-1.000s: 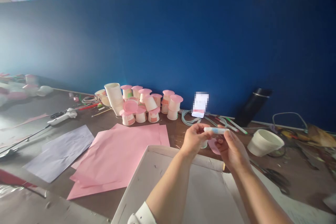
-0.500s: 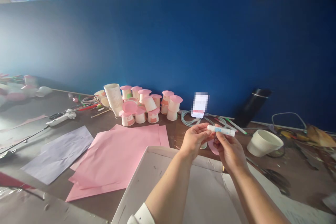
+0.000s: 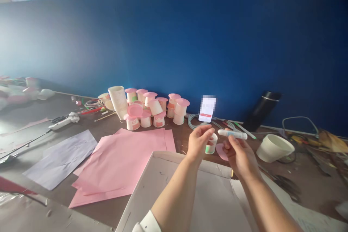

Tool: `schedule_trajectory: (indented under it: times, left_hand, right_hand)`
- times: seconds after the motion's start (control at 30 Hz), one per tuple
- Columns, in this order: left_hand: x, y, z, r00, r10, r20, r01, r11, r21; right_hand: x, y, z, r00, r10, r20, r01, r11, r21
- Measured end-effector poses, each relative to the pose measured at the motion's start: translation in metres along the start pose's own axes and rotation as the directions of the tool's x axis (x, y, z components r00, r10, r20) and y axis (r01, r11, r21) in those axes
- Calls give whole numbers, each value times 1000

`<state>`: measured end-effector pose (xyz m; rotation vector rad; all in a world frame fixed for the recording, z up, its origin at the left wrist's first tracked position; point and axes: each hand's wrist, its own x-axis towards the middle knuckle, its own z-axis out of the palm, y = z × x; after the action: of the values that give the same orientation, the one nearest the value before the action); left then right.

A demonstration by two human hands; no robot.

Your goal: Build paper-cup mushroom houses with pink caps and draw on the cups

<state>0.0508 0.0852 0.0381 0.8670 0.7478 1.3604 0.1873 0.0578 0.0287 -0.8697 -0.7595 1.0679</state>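
Note:
My right hand [image 3: 241, 156] grips a slim white glue stick [image 3: 233, 134] with a pale blue label, held level between thumb and fingers. Its narrower end points left toward my left hand [image 3: 199, 140], which is apart from it. The left fingers are curled together; whatever they may hold is hidden. Just behind the left fingers stands a small paper cup [image 3: 211, 144] with a green patch, partly covered. A pink paper disc [image 3: 221, 151] lies beside the cup, partly behind my right hand.
A shallow white box [image 3: 174, 185] lies under my forearms. Pink paper sheets [image 3: 125, 163] are to its left. Pink-topped paper cups [image 3: 156, 108] and a cup stack [image 3: 117, 102] stand near the blue partition. Right are an off-white cup [image 3: 274, 148], black bottle [image 3: 262, 110] and scissors [image 3: 286, 186].
My left hand has come off the glue stick and moved slightly left. The right hand has shifted a little right with the stick. More of the small cup now shows between them.

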Motion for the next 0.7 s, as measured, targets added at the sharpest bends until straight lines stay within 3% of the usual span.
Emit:
schedule_trajectory:
  times: [0.07,0.13,0.2,0.3,0.4,0.7]
  left_hand:
    - [4,-1,-5,988,78,-136,-57,987,149]
    - [7,-5,-10,966,167,-196,-94,937,336]
    - [8,-11,-11,962,227,-151,-113,835,538]
    - [6,-20,-11,985,168,-37,-86,665,741]
    - [5,-25,-10,995,102,6,-65,590,805]
    - [7,-29,-14,991,110,73,-125,599,791]
  right_hand:
    - [3,-1,-1,998,-50,-35,49,999,-19]
    - [6,0,-5,994,-86,-67,81,993,-81]
    - [9,2,-9,990,-118,-77,101,976,-195]
    - [12,6,-16,989,-142,-37,115,906,-407]
    - [10,6,-15,990,-143,-9,115,828,-549]
    - [3,-6,5,990,-142,-1,103,718,-688]
